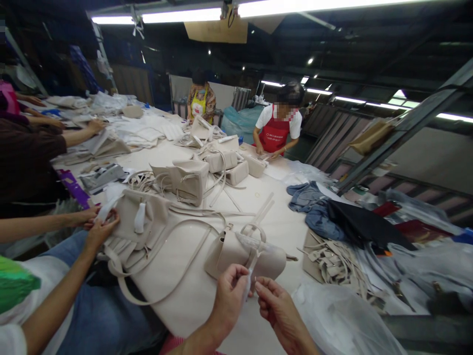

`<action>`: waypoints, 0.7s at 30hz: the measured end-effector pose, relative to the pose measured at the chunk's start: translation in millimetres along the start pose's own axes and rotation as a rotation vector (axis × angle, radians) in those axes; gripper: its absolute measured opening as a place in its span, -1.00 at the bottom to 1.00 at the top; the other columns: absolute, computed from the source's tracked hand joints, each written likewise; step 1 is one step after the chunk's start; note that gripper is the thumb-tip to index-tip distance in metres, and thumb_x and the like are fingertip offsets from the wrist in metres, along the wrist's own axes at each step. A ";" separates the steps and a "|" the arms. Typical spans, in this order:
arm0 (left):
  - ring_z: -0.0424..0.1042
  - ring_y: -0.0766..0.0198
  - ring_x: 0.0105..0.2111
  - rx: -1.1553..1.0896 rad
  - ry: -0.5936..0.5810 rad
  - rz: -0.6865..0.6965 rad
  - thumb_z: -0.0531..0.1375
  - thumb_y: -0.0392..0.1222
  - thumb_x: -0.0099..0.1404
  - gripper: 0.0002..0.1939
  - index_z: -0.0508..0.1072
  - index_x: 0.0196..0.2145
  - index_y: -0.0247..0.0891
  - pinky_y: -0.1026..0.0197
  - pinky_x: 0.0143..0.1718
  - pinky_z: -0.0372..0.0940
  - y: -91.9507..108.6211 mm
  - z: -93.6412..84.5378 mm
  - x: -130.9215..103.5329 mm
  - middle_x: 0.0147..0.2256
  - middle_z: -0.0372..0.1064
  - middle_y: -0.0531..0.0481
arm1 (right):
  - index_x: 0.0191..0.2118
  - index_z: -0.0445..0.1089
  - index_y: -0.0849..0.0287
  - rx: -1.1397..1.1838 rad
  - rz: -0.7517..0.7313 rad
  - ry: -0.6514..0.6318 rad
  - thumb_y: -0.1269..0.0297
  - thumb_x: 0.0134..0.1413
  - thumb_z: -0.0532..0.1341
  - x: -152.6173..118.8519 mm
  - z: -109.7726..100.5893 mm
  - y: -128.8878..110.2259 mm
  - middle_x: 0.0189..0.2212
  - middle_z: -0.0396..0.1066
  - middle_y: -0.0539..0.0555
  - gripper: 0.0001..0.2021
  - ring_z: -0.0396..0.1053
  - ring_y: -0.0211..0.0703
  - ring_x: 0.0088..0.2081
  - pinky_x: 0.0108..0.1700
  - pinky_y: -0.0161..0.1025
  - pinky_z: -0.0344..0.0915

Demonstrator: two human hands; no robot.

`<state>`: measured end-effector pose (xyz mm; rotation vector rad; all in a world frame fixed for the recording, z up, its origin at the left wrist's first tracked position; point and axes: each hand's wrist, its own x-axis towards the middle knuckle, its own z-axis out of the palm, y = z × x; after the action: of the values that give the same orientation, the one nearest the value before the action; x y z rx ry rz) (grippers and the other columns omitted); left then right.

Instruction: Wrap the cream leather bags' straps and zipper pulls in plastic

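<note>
A cream handbag (232, 259) sits on the table directly in front of me, its top handle raised and its flap facing my hands. Clear wrapping (248, 241) covers part of its upper side. My left hand (229, 297) pinches a whitish strip of wrapping (247, 286) that hangs at the front of the bag. Close beside it, my right hand (278, 306) has thumb and fingertips pressed together near the same strip. Whatever those right fingertips hold is too small to make out.
Cream bags (190, 180) crowd the table's middle. A pile of straps (332, 261), blue denim (314, 204) and plastic film (340, 315) lie to the right. On the left, a neighbour's hands (101, 224) work at another bag (135, 217). Other people stand around the table.
</note>
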<state>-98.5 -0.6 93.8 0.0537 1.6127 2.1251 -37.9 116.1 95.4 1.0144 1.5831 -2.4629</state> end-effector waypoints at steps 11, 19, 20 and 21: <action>0.38 0.33 -0.52 -0.276 -0.083 -0.291 0.20 -0.28 -0.19 -0.63 0.22 -0.35 -0.24 0.27 -0.45 0.27 13.5 -5.0 -11.3 -0.47 0.35 0.09 | -0.49 0.34 0.27 0.154 0.183 -0.135 0.20 -0.37 0.48 10.1 8.0 10.3 -0.67 0.14 -0.15 -0.63 0.05 -0.53 -0.65 -0.64 -0.55 -0.14; 0.28 0.37 -0.63 -0.040 0.035 -0.318 0.21 -0.26 -0.19 -0.56 0.07 -0.34 -0.17 0.36 -0.61 0.10 9.1 -14.5 -8.8 -0.62 0.22 0.23 | -0.38 0.41 0.23 0.110 0.174 -0.181 0.25 -0.38 0.46 29.2 21.1 25.0 -0.59 0.41 -0.06 -0.65 0.27 -0.35 -0.58 -0.49 -0.35 0.24; 0.24 0.40 -0.64 -0.018 0.055 -0.311 0.22 -0.26 -0.18 -0.55 0.08 -0.34 -0.17 0.37 -0.61 0.09 6.9 -16.2 -7.7 -0.63 0.19 0.25 | -0.39 0.40 0.23 0.104 0.173 -0.184 0.26 -0.40 0.46 30.8 21.4 26.4 -0.59 0.42 -0.05 -0.65 0.28 -0.34 -0.58 -0.49 -0.35 0.24; 0.21 0.42 -0.65 -0.003 0.076 -0.308 0.24 -0.26 -0.17 -0.55 0.08 -0.34 -0.17 0.38 -0.61 0.07 4.2 -17.7 -6.7 -0.63 0.18 0.26 | -0.40 0.40 0.23 0.100 0.173 -0.182 0.28 -0.42 0.46 32.1 21.7 27.4 -0.59 0.43 -0.05 -0.65 0.28 -0.33 -0.59 -0.49 -0.34 0.24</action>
<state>-99.3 -20.0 93.8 -0.2634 1.5467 1.9116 -63.8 94.7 61.8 0.8692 1.2758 -2.4566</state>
